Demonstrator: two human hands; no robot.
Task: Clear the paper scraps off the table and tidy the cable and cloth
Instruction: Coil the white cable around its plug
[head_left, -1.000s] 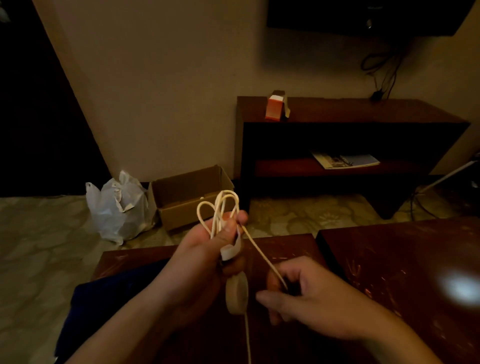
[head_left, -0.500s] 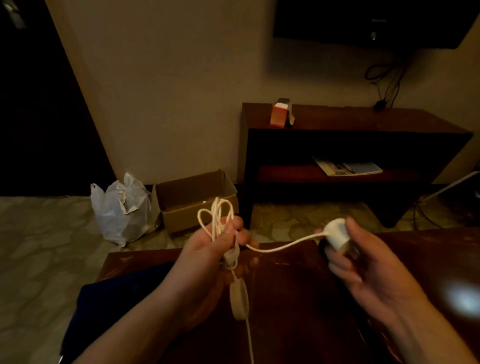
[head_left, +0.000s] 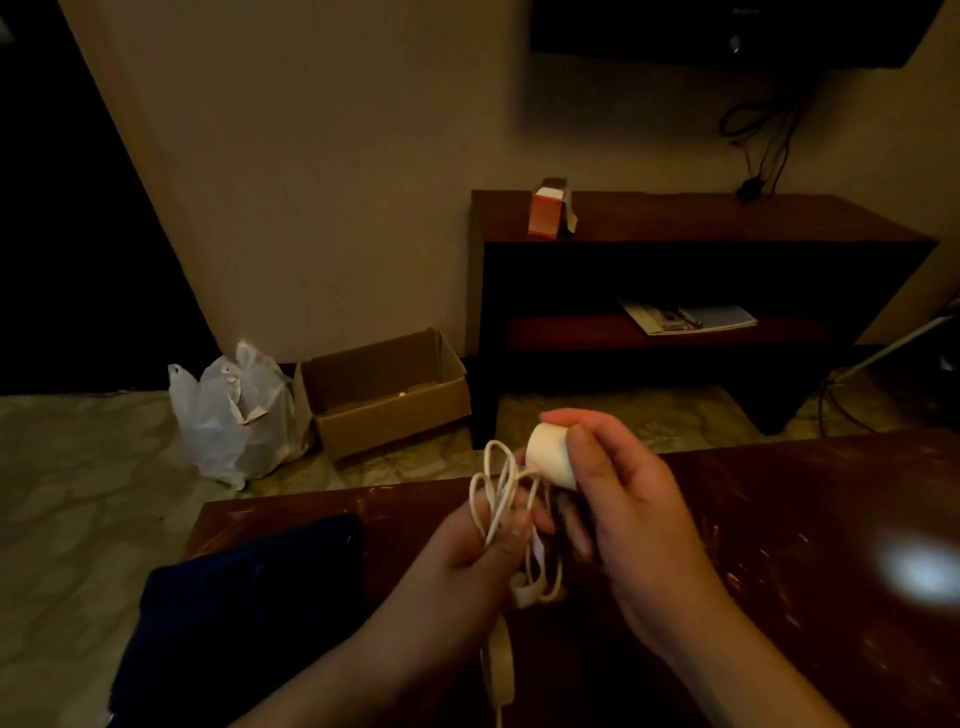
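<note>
My left hand grips a bundle of looped white cable above the dark wooden table. A flat white oval part of the cable hangs below that hand. My right hand holds the white plug at the cable's end, close against the loops. A dark blue cloth lies on the table's left end and drapes over its edge. No paper scraps show on the table.
On the floor beyond the table stand an open cardboard box and a white plastic bag. A dark wooden shelf unit against the wall carries an orange carton and a magazine.
My right hand took the plug and brought it leftward up to the loops in my left hand. The stretched length of cable between the hands has closed into another loop.
</note>
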